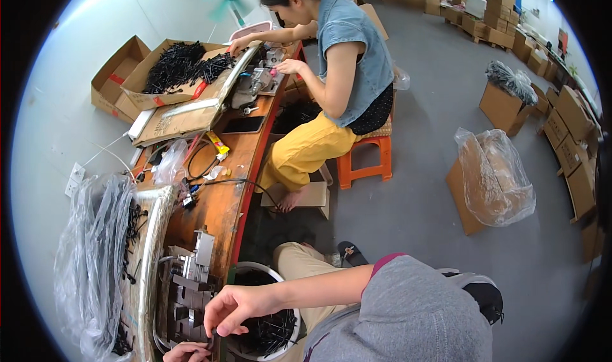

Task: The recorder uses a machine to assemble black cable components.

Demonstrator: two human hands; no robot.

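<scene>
My right hand (pixel 234 306) hangs over the near edge of the workbench, thumb and fingertips pinched together at a small dark piece too small to name. Just below it my left hand (pixel 187 352) shows only in part at the lower edge of the view, its fingers curled beside the same spot. Both are at the near end of a metal jig (pixel 193 279) with several steel blocks and a cylinder. Under my right forearm stands a white bucket (pixel 297 324) holding many thin black parts (pixel 271 330).
Left of the jig, a clear plastic bag (pixel 95 260) and black parts (pixel 132 228) lie by a taped cardboard edge. Farther along, a co-worker (pixel 354 62) sits on an orange stool (pixel 363 161) at another jig, near a phone (pixel 243 125) and an open carton (pixel 137 94). Boxes (pixel 468 196) stand on the floor.
</scene>
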